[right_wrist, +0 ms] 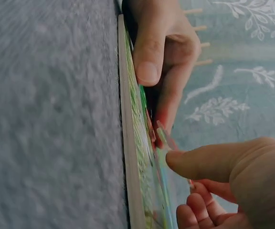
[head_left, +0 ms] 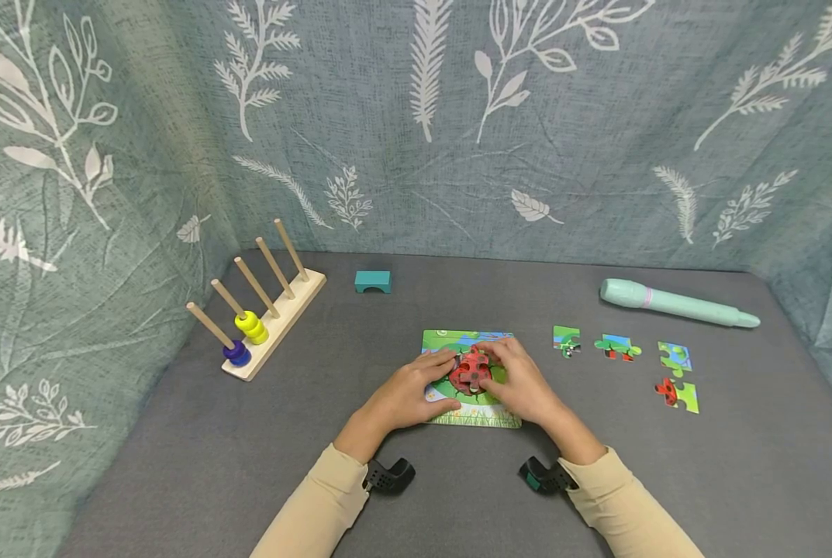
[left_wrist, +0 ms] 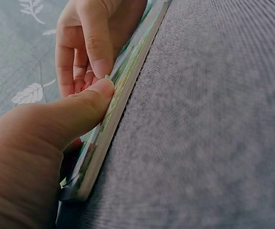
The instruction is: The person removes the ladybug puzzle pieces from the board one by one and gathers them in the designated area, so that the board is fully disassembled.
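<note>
A puzzle board (head_left: 471, 418) with a ladybird picture on green and blue lies flat before me. My right hand (head_left: 527, 387) pinches a red and green puzzle piece (right_wrist: 163, 132) between thumb and fingers. In the right wrist view this piece stands tilted just above the board. My left hand (head_left: 407, 395) rests at the board's left side, thumb on the lower part and fingertips beside the ladybird. The fingers partly cover the picture, so the held piece's full outline is hidden.
Several loose puzzle pieces (head_left: 675, 356) lie to the right of the board. Behind them is a pale green pen-shaped object (head_left: 681, 304). A wooden peg stand (head_left: 286, 318) with yellow and blue rings stands at left. A teal arch block (head_left: 373, 280) sits at the back.
</note>
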The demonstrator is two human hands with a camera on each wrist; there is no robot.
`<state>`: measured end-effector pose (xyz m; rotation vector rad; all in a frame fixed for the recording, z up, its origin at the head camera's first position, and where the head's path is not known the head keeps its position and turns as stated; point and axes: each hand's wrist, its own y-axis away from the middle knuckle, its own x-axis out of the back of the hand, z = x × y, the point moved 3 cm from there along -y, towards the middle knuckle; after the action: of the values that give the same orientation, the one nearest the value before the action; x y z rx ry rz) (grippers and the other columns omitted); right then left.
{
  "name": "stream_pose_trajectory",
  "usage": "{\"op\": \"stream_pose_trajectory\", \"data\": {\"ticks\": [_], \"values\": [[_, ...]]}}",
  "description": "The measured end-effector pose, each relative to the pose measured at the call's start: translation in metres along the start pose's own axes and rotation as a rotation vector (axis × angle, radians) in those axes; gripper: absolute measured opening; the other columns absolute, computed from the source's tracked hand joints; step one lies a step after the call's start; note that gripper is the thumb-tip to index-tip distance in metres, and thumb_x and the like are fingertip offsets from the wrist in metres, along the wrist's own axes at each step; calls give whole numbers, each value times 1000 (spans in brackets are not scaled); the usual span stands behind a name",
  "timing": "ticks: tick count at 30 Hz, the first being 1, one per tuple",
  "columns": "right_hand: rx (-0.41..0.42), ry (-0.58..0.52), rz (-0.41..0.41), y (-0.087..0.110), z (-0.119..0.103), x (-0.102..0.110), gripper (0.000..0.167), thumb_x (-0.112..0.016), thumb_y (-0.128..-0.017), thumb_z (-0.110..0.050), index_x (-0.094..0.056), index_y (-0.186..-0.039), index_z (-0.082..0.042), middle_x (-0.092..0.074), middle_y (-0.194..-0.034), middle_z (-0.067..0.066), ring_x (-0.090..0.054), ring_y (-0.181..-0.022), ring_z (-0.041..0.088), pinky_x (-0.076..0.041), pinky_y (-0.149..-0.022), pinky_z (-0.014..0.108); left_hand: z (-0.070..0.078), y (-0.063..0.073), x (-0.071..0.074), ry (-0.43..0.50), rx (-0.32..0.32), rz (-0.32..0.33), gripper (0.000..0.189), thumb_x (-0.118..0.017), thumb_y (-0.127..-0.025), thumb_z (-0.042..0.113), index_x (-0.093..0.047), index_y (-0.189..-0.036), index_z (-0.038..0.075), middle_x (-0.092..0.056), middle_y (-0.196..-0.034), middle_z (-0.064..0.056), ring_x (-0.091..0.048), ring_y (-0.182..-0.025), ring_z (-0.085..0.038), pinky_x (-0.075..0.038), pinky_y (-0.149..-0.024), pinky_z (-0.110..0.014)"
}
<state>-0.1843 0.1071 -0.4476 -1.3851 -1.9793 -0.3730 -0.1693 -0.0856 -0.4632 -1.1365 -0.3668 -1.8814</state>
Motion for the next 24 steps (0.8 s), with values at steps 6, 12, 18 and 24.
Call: {"op": "stream_pose_trajectory", "data": {"ticks": [6,12,18,24], "values": [[-17,-26,-30,-1,2,7,53,-72,-81,-3,-55,-131,-4,-49,-111,13,-51,-96,25,-49,-81,39,0,0,1,4,-2,8,70,-74,-81,37,-50,-137,2,-47,-144,-11,-42,-135,-29,-36,-114,-42],[-38,-30,-50,4,9,20,52,-70,-85,-8,-53,-134,-5,-49,-116,14,-54,-106,31,-50,-91,47,1,0,0,10,11,-8,70,-73,-82,37,-49,-138,2,-45,-145,-10,-40,-136,-29,-35,-114,-42],[-35,-23,-18,16,23,42,51,-71,-82,-5,-55,-130,-2,-51,-115,13,-55,-106,28,-49,-95,46,1,-1,-1,29,18,-20,70,-72,-83,36,-48,-138,2,-43,-147,-10,-38,-137,-29,-34,-115,-41],[-31,29,28,37,40,70,51,-72,-79,0,-57,-127,-2,-53,-113,13,-57,-103,28,-50,-92,43,1,0,-1,38,25,-17,69,-73,-83,36,-49,-137,1,-44,-147,-10,-38,-137,-29,-31,-117,-40]]}}
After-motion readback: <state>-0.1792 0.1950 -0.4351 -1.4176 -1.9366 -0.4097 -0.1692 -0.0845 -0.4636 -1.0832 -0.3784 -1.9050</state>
